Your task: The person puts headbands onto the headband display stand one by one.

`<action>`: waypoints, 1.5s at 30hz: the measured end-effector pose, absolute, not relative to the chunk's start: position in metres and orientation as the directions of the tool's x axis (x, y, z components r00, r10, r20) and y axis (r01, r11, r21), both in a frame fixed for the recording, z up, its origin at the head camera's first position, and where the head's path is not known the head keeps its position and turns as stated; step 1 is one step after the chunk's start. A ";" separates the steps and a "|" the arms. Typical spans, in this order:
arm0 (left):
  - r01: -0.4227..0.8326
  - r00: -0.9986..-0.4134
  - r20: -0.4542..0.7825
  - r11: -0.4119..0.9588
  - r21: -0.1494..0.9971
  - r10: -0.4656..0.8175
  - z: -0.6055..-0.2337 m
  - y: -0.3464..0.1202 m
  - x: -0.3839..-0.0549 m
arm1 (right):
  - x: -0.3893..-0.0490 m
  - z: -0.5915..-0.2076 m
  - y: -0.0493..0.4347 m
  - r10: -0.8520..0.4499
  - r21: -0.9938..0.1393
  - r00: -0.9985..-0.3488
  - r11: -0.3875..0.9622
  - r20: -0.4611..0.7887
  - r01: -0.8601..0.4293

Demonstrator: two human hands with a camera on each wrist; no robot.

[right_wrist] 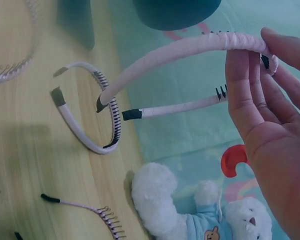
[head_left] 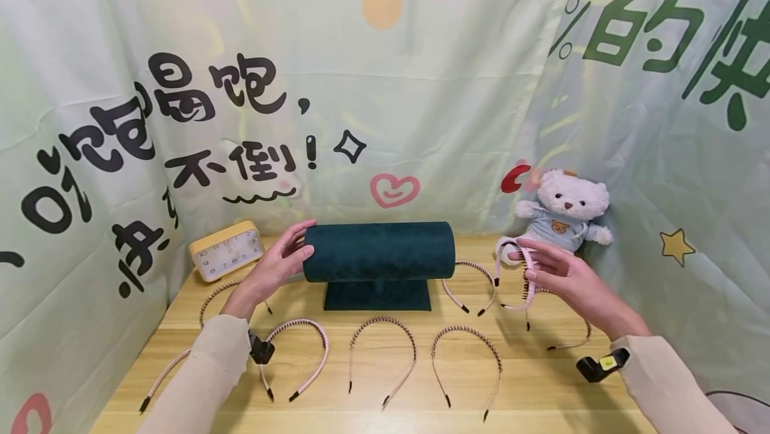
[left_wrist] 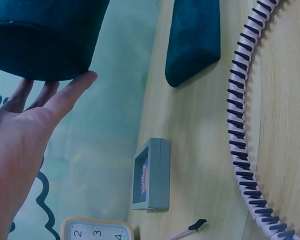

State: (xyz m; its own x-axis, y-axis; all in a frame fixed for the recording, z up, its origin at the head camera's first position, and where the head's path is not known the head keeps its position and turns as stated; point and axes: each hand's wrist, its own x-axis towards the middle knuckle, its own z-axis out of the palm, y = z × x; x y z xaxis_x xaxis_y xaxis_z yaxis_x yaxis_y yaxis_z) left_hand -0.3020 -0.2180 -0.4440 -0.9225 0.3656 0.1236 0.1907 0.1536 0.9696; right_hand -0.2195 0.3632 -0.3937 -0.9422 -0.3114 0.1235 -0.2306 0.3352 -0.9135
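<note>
A dark teal velvet roll-shaped display stand (head_left: 379, 252) stands at the middle of the table. My left hand (head_left: 285, 257) holds its left end, thumb at the front and fingers reaching round behind, their tips partly hidden. In the left wrist view the thumb (left_wrist: 75, 90) touches the roll's rim. My right hand (head_left: 556, 273) pinches a pale pink headband (right_wrist: 180, 50) with black comb teeth and dark tips, raised above the table right of the stand. Below it, another pink headband (right_wrist: 85, 140) lies by the stand's right side.
Several headbands, such as a beaded one (head_left: 382, 320) and a pink one (head_left: 325, 344), lie along the table's front. A yellow clock (head_left: 227, 250) and a small grey frame (left_wrist: 160, 175) sit at left. A white teddy bear (head_left: 565, 210) sits back right, against printed cloth.
</note>
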 end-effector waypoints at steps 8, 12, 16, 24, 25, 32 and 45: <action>0.184 -0.925 0.118 0.154 0.971 0.362 -0.444 -0.217 -0.302 | -0.225 -0.387 0.355 -0.289 -0.900 -0.955 0.397 0.064 -0.180; 0.181 -0.925 0.117 0.151 0.972 0.361 -0.444 -0.217 -0.302 | -0.229 -0.385 0.352 -0.293 -0.903 -0.955 0.398 0.040 -0.160; 0.184 -0.925 0.120 0.150 0.971 0.361 -0.445 -0.217 -0.302 | -0.235 -0.386 0.349 -0.302 -0.909 -0.952 0.381 0.052 -0.171; 0.188 -0.926 0.122 0.156 0.970 0.359 -0.445 -0.217 -0.302 | -0.250 -0.393 0.332 -0.327 -0.962 -0.928 0.139 0.180 -0.236; 0.189 -0.925 0.122 0.156 0.970 0.358 -0.445 -0.217 -0.302 | -0.251 -0.393 0.330 -0.325 -0.963 -0.927 0.127 0.185 -0.237; 0.198 -0.924 0.130 0.162 0.967 0.359 -0.445 -0.218 -0.303 | -0.257 -0.390 0.316 -0.312 -0.967 -0.933 0.116 0.179 -0.225; 0.197 -0.924 0.129 0.161 0.967 0.360 -0.447 -0.219 -0.304 | -0.272 -0.387 0.295 -0.299 -0.965 -0.945 0.182 0.129 -0.189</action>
State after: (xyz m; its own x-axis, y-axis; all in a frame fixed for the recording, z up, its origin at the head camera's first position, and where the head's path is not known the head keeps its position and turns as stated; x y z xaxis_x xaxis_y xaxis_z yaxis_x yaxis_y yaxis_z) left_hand -0.3040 -0.2194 -0.4469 -0.9241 0.3597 0.1289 0.1974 0.1608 0.9670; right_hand -0.2722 0.2947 -0.3871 -0.9455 -0.2991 0.1291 -0.1892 0.1816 -0.9650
